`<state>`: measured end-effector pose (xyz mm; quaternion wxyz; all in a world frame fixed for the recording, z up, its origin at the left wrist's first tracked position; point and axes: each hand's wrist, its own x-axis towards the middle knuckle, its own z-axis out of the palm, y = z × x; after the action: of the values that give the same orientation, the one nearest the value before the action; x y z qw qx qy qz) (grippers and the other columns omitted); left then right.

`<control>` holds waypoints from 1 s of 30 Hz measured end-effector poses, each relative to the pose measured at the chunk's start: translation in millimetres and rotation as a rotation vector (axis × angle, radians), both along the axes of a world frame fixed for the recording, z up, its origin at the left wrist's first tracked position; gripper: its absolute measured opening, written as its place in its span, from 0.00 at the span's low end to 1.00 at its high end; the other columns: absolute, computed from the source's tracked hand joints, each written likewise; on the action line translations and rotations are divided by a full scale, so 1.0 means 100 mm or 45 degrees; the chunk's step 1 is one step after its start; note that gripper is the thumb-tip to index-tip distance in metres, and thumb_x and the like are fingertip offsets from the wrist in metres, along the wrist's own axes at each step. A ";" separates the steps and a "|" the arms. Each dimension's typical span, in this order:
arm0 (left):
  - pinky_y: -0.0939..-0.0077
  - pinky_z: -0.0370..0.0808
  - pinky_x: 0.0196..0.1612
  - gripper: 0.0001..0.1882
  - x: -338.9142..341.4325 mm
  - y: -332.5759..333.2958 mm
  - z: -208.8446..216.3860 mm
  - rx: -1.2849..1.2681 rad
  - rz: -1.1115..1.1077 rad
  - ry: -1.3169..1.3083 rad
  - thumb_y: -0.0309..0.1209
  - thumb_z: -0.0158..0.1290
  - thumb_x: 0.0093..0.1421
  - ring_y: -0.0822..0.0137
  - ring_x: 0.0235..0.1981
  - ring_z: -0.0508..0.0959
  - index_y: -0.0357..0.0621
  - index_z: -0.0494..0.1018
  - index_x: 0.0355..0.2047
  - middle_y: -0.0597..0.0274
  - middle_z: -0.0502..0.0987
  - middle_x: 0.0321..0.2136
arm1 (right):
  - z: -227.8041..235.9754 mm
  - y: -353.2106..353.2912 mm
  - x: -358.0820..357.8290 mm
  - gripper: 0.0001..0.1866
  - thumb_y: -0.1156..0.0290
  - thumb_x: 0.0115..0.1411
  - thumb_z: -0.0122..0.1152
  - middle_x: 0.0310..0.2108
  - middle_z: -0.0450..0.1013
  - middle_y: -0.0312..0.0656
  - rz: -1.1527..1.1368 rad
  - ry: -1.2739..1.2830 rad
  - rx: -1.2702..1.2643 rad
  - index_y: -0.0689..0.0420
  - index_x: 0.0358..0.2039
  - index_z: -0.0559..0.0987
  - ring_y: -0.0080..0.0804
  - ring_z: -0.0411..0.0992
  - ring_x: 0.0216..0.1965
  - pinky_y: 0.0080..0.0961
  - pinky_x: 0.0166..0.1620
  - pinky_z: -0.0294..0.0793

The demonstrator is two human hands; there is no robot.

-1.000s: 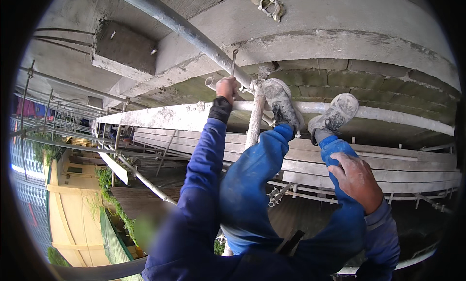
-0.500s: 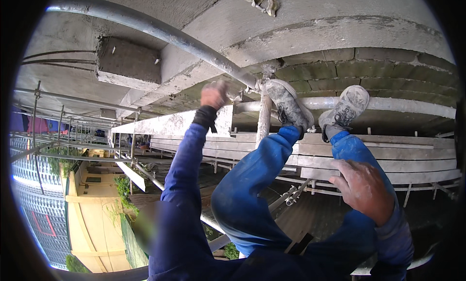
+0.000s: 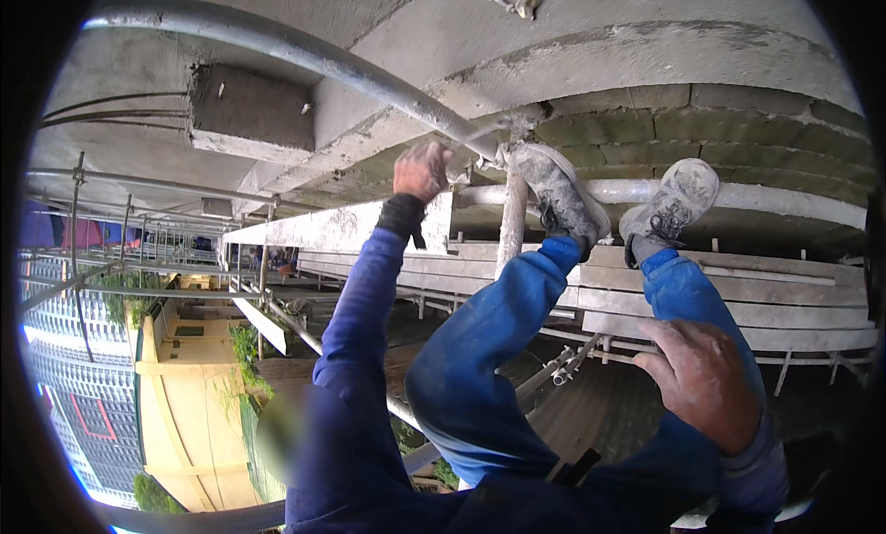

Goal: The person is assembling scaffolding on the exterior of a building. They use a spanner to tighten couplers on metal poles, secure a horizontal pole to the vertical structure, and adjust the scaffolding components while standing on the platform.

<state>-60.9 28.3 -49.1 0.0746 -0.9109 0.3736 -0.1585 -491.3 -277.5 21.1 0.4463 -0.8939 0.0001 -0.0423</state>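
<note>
My left hand (image 3: 423,171), in a dark wristband, is raised beside the joint of the scaffold pipes, left of my shoe. Its fingers are curled in; what they hold, if anything, I cannot make out. A pale smear shows near the scaffold coupler (image 3: 498,156), too blurred to name. From that joint the long grey scaffold pipe (image 3: 277,43) runs to the upper left, and a white-crusted post (image 3: 511,225) stands below it. My right hand (image 3: 706,384), dusted white, lies on my blue trouser leg (image 3: 692,299) with thumb and fingers apart, holding nothing.
My dusty shoes (image 3: 558,188) rest on a horizontal scaffold pipe (image 3: 757,198). Beneath are plank walkways (image 3: 664,305) and a ribbed roof (image 3: 591,423). A plastered concrete beam (image 3: 637,63) and a block wall (image 3: 738,128) lie ahead. A yellow building (image 3: 194,423) is at left.
The view has shifted slightly, so most things sit a little to the right. My left hand has moved slightly near the joint. My right hand stays on my leg.
</note>
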 end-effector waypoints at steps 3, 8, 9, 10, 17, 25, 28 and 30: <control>0.50 0.73 0.29 0.20 0.12 0.08 0.03 0.198 0.408 0.041 0.50 0.37 0.67 0.45 0.27 0.79 0.50 0.70 0.34 0.46 0.77 0.22 | -0.02 0.01 -0.01 0.14 0.66 0.56 0.63 0.28 0.72 0.45 0.044 0.043 -0.052 0.58 0.41 0.75 0.44 0.72 0.32 0.40 0.36 0.70; 0.49 0.72 0.29 0.19 0.16 -0.14 -0.01 -0.067 -0.045 0.030 0.49 0.39 0.67 0.45 0.30 0.79 0.49 0.71 0.33 0.46 0.78 0.27 | 0.03 -0.01 -0.04 0.14 0.66 0.56 0.63 0.28 0.73 0.45 -0.033 0.060 -0.027 0.58 0.40 0.75 0.45 0.72 0.32 0.40 0.37 0.70; 0.52 0.74 0.32 0.20 0.28 0.02 0.01 0.005 0.327 0.069 0.49 0.38 0.66 0.47 0.32 0.79 0.47 0.71 0.32 0.47 0.79 0.27 | 0.06 -0.03 -0.05 0.14 0.67 0.56 0.63 0.28 0.73 0.45 -0.028 0.039 -0.033 0.58 0.40 0.75 0.45 0.72 0.32 0.40 0.37 0.70; 0.51 0.74 0.33 0.20 0.23 -0.01 0.06 0.061 0.275 0.033 0.49 0.38 0.66 0.46 0.32 0.79 0.47 0.71 0.34 0.47 0.79 0.28 | 0.05 -0.05 -0.06 0.14 0.67 0.55 0.63 0.28 0.73 0.45 -0.041 0.048 -0.053 0.59 0.41 0.75 0.45 0.72 0.32 0.40 0.38 0.70; 0.53 0.74 0.29 0.16 -0.08 -0.24 0.29 -0.120 0.035 0.023 0.46 0.39 0.67 0.46 0.27 0.78 0.50 0.70 0.34 0.49 0.76 0.22 | 0.04 -0.01 0.00 0.15 0.68 0.55 0.63 0.29 0.73 0.46 -0.009 0.120 -0.043 0.60 0.41 0.75 0.46 0.72 0.33 0.40 0.38 0.70; 0.49 0.74 0.33 0.20 0.14 -0.06 0.19 -0.152 0.282 0.081 0.49 0.36 0.68 0.42 0.30 0.78 0.50 0.72 0.37 0.45 0.78 0.25 | -0.03 -0.03 -0.03 0.15 0.68 0.55 0.63 0.31 0.74 0.47 -0.053 0.063 -0.041 0.60 0.42 0.75 0.47 0.73 0.35 0.41 0.39 0.70; 0.49 0.74 0.36 0.22 0.35 0.20 0.30 -0.131 0.387 0.119 0.50 0.36 0.67 0.42 0.33 0.77 0.48 0.73 0.35 0.45 0.78 0.29 | -0.03 -0.02 0.01 0.15 0.69 0.54 0.63 0.32 0.75 0.48 0.000 0.085 -0.031 0.60 0.41 0.75 0.47 0.73 0.36 0.41 0.40 0.70; 0.51 0.74 0.34 0.22 0.34 0.57 0.33 0.037 0.426 0.183 0.50 0.37 0.67 0.42 0.34 0.77 0.47 0.73 0.36 0.45 0.78 0.31 | -0.14 0.02 0.12 0.15 0.70 0.54 0.63 0.32 0.75 0.48 0.075 0.111 0.051 0.60 0.41 0.75 0.48 0.73 0.36 0.41 0.40 0.70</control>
<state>-27.2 85.1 -16.4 0.0859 -0.9682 0.2235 -0.0729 -479.2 -275.8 6.9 0.4646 -0.8855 -0.0059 0.0099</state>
